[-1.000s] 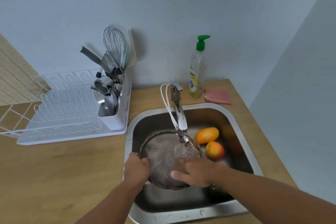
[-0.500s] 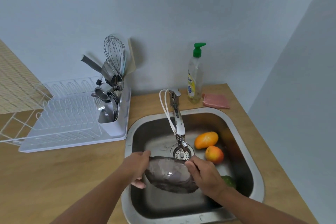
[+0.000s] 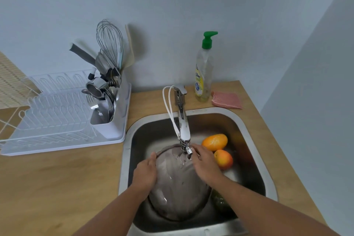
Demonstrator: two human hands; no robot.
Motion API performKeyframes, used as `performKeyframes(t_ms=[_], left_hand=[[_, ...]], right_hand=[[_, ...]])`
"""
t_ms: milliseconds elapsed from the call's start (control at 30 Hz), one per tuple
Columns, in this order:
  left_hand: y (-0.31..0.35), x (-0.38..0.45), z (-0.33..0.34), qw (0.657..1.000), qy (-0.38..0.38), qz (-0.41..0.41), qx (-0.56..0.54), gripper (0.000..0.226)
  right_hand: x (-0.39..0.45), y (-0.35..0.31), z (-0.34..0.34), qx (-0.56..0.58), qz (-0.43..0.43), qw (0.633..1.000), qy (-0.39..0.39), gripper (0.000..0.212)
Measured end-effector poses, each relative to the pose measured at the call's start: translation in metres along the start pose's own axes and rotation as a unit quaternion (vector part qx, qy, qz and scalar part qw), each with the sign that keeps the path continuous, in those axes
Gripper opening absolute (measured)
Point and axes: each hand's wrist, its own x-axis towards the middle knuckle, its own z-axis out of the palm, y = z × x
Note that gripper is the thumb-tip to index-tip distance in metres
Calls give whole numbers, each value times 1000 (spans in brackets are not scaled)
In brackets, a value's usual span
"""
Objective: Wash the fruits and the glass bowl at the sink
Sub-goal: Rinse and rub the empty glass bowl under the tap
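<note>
A smoky glass bowl (image 3: pixel 178 188) is held over the steel sink (image 3: pixel 254 140), its face turned up towards me under the faucet spout (image 3: pixel 184 136), with water running onto it. My left hand (image 3: pixel 145 173) grips the bowl's left rim. My right hand (image 3: pixel 206 165) lies on its upper right part, fingers spread near the spout tip. Two orange mangoes (image 3: pixel 215 142) (image 3: pixel 224 159) lie in the sink at the right. A green fruit (image 3: pixel 220 202) shows partly under my right forearm.
A white dish rack (image 3: pixel 57 120) with a utensil holder, whisk and cutlery stands on the wooden counter at the left. A dish soap bottle (image 3: pixel 204 74) with a green pump and a pink cloth (image 3: pixel 227 100) sit behind the sink. A wall closes the right side.
Half a second ago the bowl was held low and tilted edge-on at the sink's front. It has since been raised and turned face-up under the running spout, both hands moving with it.
</note>
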Motion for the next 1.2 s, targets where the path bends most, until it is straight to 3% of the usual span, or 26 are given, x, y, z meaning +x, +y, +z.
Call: performKeyframes(t_ms=[100, 167, 267, 333, 400, 467, 533, 600, 633, 700, 767, 900, 1100, 1200], left_hand=[[-4, 3, 10, 992, 17, -70, -102, 70], [1, -4, 10, 984, 35, -107, -139, 69], [2, -14, 7, 973, 36, -132, -186, 64], [0, -17, 1, 967, 45, -147, -201, 60], [-3, -15, -3, 966, 45, -153, -202, 61], [0, -15, -2, 964, 51, -161, -205, 63], [4, -17, 3, 959, 58, -174, -216, 64], [10, -19, 5, 949, 61, -196, -239, 60], [14, -19, 6, 942, 70, -203, -257, 58], [20, -16, 7, 930, 83, -218, -285, 57], [22, -16, 8, 922, 83, -232, -299, 56], [23, -18, 9, 916, 88, -238, -310, 58], [18, -35, 1, 944, 76, -191, -257, 54], [17, -35, -9, 938, 76, -208, -268, 51]], right_hand=[[-17, -21, 22, -174, -92, 979, -52, 60], [-33, -41, 34, -255, -158, 949, -91, 62], [-35, -57, 44, -276, -281, 907, -148, 55], [-18, -64, 43, -286, -341, 878, -178, 64], [4, -65, 39, -259, -330, 886, -200, 67], [26, -61, 29, -207, -243, 930, -181, 68], [36, -51, 12, -136, -138, 968, -156, 48], [36, -31, 3, -104, -100, 982, -118, 20], [29, -21, 1, -104, -85, 984, -113, 18], [6, -5, 0, -109, -60, 986, -115, 49], [-26, 5, 1, -152, -94, 978, -107, 70], [-71, -15, 10, -295, -269, 912, -97, 67], [-26, -70, 26, -300, -357, 865, -186, 56], [-8, -71, 30, -246, -344, 883, -204, 52]])
